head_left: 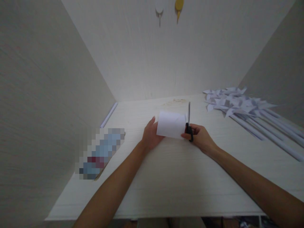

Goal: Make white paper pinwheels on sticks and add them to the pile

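Observation:
A white sheet of paper (171, 124), curved or folded over, is held between my hands above the middle of the table. My left hand (151, 135) grips its left end, with the thumb up along the edge and the other fingers partly behind the paper. At the right end, my right hand (199, 136) is closed on black-handled scissors (189, 126), whose blades point up and away from me beside the paper's edge. The right thumb also touches the paper's lower right corner. Whether the blades are parted is unclear.
Several white paper pinwheels (239, 103) with rolled paper sticks (273, 134) lie in a pile at the right. One paper roll (109, 115) rests along the left wall. A blurred-out item (102, 153) lies at the left. Two hooks, one yellow (179, 6), hang on the back wall.

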{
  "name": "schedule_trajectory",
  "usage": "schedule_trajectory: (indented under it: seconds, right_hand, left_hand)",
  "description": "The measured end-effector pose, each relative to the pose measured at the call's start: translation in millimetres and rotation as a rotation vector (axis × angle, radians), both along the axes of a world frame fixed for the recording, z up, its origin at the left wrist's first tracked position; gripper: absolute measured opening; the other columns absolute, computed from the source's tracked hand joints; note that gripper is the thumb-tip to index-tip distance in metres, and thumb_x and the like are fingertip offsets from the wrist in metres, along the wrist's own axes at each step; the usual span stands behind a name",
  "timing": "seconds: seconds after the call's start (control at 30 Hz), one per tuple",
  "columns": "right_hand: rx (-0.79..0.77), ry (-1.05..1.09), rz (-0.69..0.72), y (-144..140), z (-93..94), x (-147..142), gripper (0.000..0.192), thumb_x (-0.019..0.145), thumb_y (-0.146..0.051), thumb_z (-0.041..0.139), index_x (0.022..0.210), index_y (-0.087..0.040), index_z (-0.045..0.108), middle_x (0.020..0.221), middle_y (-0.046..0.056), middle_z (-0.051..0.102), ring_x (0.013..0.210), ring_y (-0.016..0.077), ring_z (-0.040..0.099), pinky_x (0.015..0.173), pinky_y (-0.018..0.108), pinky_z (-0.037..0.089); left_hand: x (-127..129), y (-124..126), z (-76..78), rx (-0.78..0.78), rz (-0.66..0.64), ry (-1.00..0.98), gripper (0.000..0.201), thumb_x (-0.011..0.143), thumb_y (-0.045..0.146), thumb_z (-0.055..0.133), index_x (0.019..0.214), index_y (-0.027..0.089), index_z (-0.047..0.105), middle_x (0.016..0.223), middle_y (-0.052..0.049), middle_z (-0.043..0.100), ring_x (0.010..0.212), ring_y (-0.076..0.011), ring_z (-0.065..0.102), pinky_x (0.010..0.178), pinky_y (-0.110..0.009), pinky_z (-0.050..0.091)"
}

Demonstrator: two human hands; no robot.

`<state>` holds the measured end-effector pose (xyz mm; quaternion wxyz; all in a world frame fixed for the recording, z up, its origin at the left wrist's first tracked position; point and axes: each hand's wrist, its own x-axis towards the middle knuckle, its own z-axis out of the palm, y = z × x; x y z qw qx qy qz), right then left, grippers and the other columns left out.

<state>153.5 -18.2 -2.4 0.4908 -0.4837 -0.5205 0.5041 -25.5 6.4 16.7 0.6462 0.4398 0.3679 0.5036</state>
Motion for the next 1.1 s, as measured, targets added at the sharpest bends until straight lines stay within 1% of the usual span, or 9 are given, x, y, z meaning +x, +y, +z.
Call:
schedule_trajectory:
  seconds: [0.07,0.13,0.4,0.5,0.6,0.73,0.8,0.97,1.1]
  right_hand:
    - [0.008,-0.030,-0.016,2,0.0,2,0.030,0.046,-0.031,0.074,0.059,-0.016,0.052,0.056,-0.003,0.053,0.050,0.0083,0.047,0.048,0.023,0.036]
    - [0.035,-0.045,-0.071,4,-1.1,3,0.030,0.046,-0.031,0.074,0.060,-0.016,0.053,0.055,-0.003,0.052,0.050,0.0081,0.046,0.047,0.022,0.035]
    - [0.029,0.094,-0.300,7,0.1,2,0.034,0.045,-0.032,0.075,0.071,-0.017,0.060,0.063,-0.001,0.058,0.050,0.0083,0.048,0.044,0.022,0.035]
    - [0.036,0.134,-0.300,5,2.7,-1,0.031,0.045,-0.030,0.075,0.070,-0.017,0.060,0.062,-0.001,0.058,0.051,0.0080,0.048,0.046,0.022,0.037]
    - [0.083,0.151,-0.302,4,3.5,-2,0.030,0.047,-0.028,0.074,0.070,-0.017,0.060,0.061,-0.002,0.056,0.050,0.0070,0.046,0.044,0.021,0.034]
    - [0.132,0.183,-0.378,4,4.0,0,0.027,0.052,-0.032,0.071,0.071,-0.017,0.058,0.053,-0.005,0.048,0.040,0.0040,0.035,0.036,0.019,0.025]
    - [0.132,0.210,-0.415,4,4.3,1,0.026,0.055,-0.033,0.069,0.070,-0.017,0.057,0.051,-0.006,0.047,0.038,0.0034,0.032,0.034,0.019,0.023]
    - [0.047,0.173,-0.283,-1,3.1,-7,0.028,0.060,-0.039,0.066,0.069,-0.016,0.053,0.067,0.001,0.062,0.038,0.0033,0.035,0.034,0.020,0.025]
    - [0.032,0.034,-0.119,-7,0.4,-16,0.029,0.057,-0.038,0.068,0.069,-0.016,0.053,0.062,0.000,0.060,0.042,0.0053,0.039,0.039,0.020,0.029]
  left_hand:
    - [0,3,-1.9,-0.059,-0.127,-0.049,0.036,0.063,0.053,0.055,0.072,0.018,0.060,0.076,-0.008,0.065,0.085,-0.0237,0.060,0.068,-0.031,0.048]
    - [2,5,-5.3,-0.066,-0.170,-0.072,0.026,0.060,0.041,0.062,0.071,0.017,0.058,0.074,-0.006,0.065,0.082,-0.0215,0.060,0.067,-0.029,0.047]
    - [8,5,-13.7,-0.045,-0.018,-0.078,0.027,0.056,0.024,0.066,0.079,0.013,0.060,0.078,-0.006,0.066,0.072,-0.0180,0.061,0.068,-0.031,0.048]
    - [9,2,-15.3,0.032,-0.003,0.025,0.035,0.052,0.020,0.070,0.085,0.013,0.061,0.084,-0.007,0.067,0.074,-0.0177,0.061,0.071,-0.033,0.048]
    - [11,-2,-15.5,0.150,0.031,0.187,0.031,0.054,0.020,0.070,0.083,0.015,0.063,0.087,-0.006,0.067,0.077,-0.0166,0.061,0.072,-0.031,0.047]
    - [16,-7,-15.0,0.168,0.052,0.424,0.011,0.056,0.023,0.068,0.061,0.016,0.061,0.061,-0.002,0.063,0.057,-0.0139,0.057,0.058,-0.026,0.045]
    - [18,-8,-14.0,0.159,0.065,0.467,0.013,0.056,0.024,0.067,0.052,0.016,0.057,0.052,0.000,0.059,0.051,-0.0129,0.054,0.055,-0.026,0.044]
    - [23,-8,-10.3,0.140,0.299,0.288,0.016,0.059,0.028,0.065,0.054,0.016,0.056,0.054,0.000,0.058,0.057,-0.0137,0.055,0.059,-0.026,0.045]
    - [28,-8,-12.0,0.120,0.394,0.165,0.015,0.059,0.029,0.066,0.064,0.016,0.058,0.062,0.000,0.061,0.062,-0.0132,0.057,0.062,-0.025,0.046]
